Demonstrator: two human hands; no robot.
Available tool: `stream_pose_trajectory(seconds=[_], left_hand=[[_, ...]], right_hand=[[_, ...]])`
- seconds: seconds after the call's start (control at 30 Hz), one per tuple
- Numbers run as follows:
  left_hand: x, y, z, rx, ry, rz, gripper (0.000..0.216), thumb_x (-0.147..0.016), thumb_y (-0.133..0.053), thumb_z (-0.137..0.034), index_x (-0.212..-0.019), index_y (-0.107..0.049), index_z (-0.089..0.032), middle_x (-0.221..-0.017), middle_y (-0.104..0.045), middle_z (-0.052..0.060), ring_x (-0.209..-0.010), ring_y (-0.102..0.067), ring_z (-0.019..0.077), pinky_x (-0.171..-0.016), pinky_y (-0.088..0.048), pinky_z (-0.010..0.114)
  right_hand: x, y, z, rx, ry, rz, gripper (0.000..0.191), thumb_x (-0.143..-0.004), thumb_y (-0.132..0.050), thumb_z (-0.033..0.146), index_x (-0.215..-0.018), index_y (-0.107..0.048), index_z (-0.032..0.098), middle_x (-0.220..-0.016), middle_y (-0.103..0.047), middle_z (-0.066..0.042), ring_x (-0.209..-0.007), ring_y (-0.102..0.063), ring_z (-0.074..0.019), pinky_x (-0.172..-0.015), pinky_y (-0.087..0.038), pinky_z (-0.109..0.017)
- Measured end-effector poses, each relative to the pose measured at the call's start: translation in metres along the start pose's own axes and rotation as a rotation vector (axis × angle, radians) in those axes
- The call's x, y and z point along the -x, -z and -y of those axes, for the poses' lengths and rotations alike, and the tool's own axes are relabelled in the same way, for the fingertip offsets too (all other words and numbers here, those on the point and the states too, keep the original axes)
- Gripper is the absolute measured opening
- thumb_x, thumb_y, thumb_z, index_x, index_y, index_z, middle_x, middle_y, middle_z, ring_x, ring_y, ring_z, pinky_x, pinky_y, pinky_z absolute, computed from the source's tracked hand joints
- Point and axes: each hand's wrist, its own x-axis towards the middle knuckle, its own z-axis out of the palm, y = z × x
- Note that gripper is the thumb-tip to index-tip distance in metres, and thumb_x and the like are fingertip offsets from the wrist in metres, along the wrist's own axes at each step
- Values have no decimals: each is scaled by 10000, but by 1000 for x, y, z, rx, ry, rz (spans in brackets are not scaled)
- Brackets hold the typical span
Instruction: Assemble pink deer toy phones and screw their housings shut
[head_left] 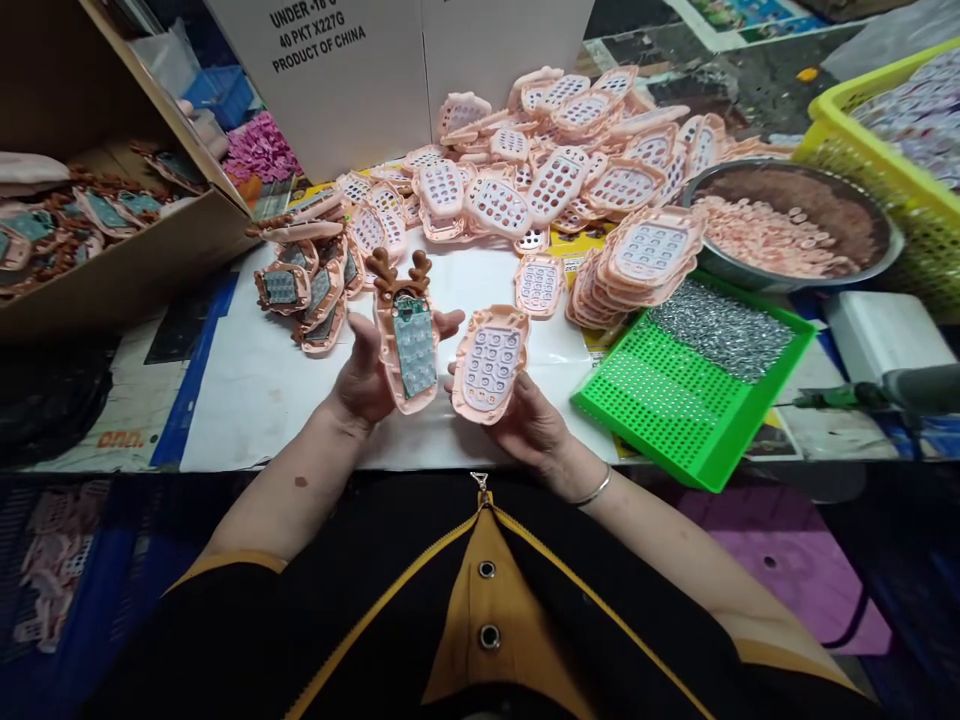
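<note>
While left hand (365,375) grips antlered shell (406,335) with board fitted, right hand (529,420) grips keypad cover (490,362); halves not yet joined. Few done units (307,285), large cover pile (570,160) left.

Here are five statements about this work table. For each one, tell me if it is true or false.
1. The left hand holds a pink shell with brown antlers. True.
2. The right hand is empty. False: it holds a pink keypad shell.
3. The green tray holds small metal screws. True.
4. The metal bowl is empty. False: small pink pieces lie inside.
5. The basket at the right is yellow. True.
</note>
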Motion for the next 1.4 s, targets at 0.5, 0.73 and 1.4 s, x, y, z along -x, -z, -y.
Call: stream_pose_trajectory(seconds=[0.5,0.73,1.4], left_hand=[[-4,-20,8,-410,180,10,879,-499,-832,-754,-1072,-548,-151,-761,-640,-8,-471,-533,97,-428,-367,227],[-4,-23,15,-395,194,39,885,-492,-886,-679,-1125,-552,-157,-979,-654,51,-842,-640,178,-709,-502,266],[6,1,20,-36,237,96,610,-482,-922,-568,-920,-685,-215,-999,-761,93,-1009,-723,295,-958,-541,462]], right_hand=[[-10,-4,-16,90,123,-112,681,-586,-933,398,-1173,-606,287,-1108,-719,-9,-1012,-678,-177,-842,-582,-306],[-10,2,-18,200,177,-119,754,-588,-930,437,-1216,-540,288,-1215,-679,-55,-1129,-669,-227,-1023,-556,-428],[7,5,-1,596,180,301,494,-759,-775,520,-1138,-669,222,-1005,-722,-43,-921,-689,-219,-873,-581,-393]])
